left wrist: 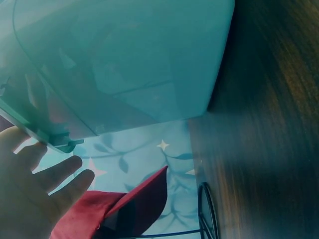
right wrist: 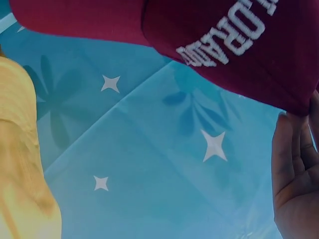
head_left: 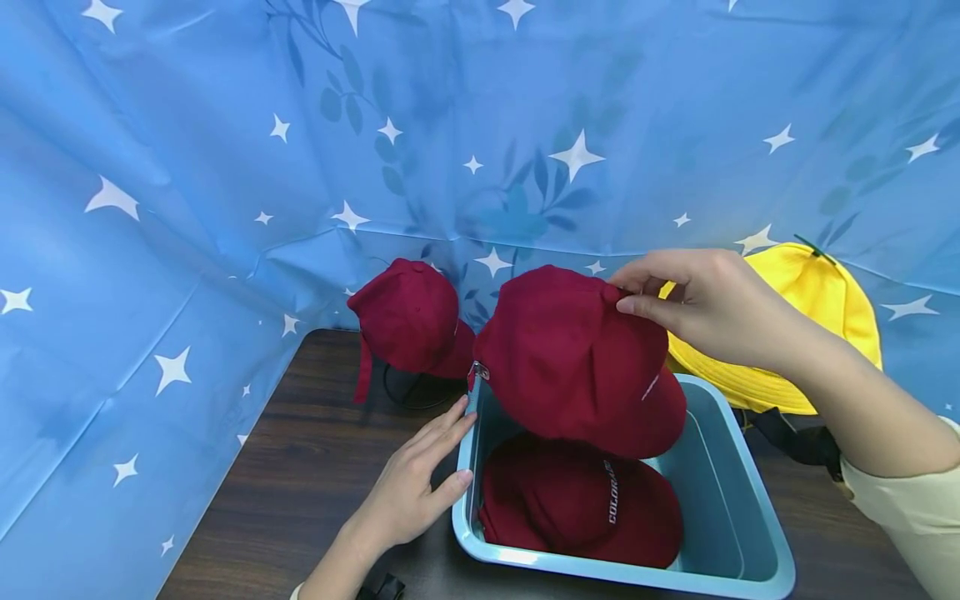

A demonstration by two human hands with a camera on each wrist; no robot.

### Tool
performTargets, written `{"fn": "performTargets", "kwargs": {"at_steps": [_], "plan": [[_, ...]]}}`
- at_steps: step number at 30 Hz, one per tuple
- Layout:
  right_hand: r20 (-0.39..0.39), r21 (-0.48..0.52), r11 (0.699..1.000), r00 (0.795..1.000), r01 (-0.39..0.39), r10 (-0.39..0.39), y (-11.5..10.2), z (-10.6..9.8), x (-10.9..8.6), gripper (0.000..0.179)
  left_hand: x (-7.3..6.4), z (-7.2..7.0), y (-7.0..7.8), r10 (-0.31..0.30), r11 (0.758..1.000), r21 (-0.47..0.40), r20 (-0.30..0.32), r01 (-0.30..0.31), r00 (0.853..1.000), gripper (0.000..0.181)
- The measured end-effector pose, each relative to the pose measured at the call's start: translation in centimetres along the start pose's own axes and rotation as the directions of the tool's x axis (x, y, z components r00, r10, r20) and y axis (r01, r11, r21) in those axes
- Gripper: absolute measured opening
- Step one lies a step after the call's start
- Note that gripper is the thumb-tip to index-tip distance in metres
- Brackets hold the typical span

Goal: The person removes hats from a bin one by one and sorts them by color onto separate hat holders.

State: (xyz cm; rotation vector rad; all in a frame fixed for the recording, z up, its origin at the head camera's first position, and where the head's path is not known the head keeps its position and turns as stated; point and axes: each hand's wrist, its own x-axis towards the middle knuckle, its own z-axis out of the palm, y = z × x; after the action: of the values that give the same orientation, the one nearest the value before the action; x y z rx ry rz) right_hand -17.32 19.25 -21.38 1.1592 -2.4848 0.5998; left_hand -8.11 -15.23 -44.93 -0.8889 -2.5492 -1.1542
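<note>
My right hand (head_left: 697, 304) pinches the top of a dark red baseball cap (head_left: 570, 358) between thumb and fingers. The cap hangs above a light blue plastic bin (head_left: 720, 475), its brim to the right. White lettering shows on its front in the right wrist view, where the same hand (right wrist: 299, 174) grips the crown. Inside the bin lies another dark red cap (head_left: 570, 508), lettered in white. My left hand (head_left: 420, 475) rests its extended fingers against the bin's left rim; the left wrist view shows the fingers (left wrist: 65, 174) spread beside the bin wall (left wrist: 149, 59).
A third red cap (head_left: 412, 317) sits on a dark stand behind the bin's left side. At the right, behind my forearm, is a yellow hat (head_left: 817, 308). Blue star-patterned cloth (head_left: 480, 125) hangs behind and left of the dark wooden table (head_left: 300, 467).
</note>
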Motion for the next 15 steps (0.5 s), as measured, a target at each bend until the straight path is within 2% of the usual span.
{"fn": "performTargets", "kwargs": {"at_steps": [8,15], "plan": [[-0.039,0.0,0.999,0.998,-0.046,0.046,0.8,0.4,1.8,0.03,0.0,0.0,0.0,0.004,1.0,0.007,-0.003,-0.004,1.0,0.062],[-0.036,0.002,0.989,0.989,-0.145,0.145,1.4,0.8,3.3,0.025,0.0,0.0,0.0,0.001,1.0,0.005,0.003,-0.001,1.0,0.062]]}}
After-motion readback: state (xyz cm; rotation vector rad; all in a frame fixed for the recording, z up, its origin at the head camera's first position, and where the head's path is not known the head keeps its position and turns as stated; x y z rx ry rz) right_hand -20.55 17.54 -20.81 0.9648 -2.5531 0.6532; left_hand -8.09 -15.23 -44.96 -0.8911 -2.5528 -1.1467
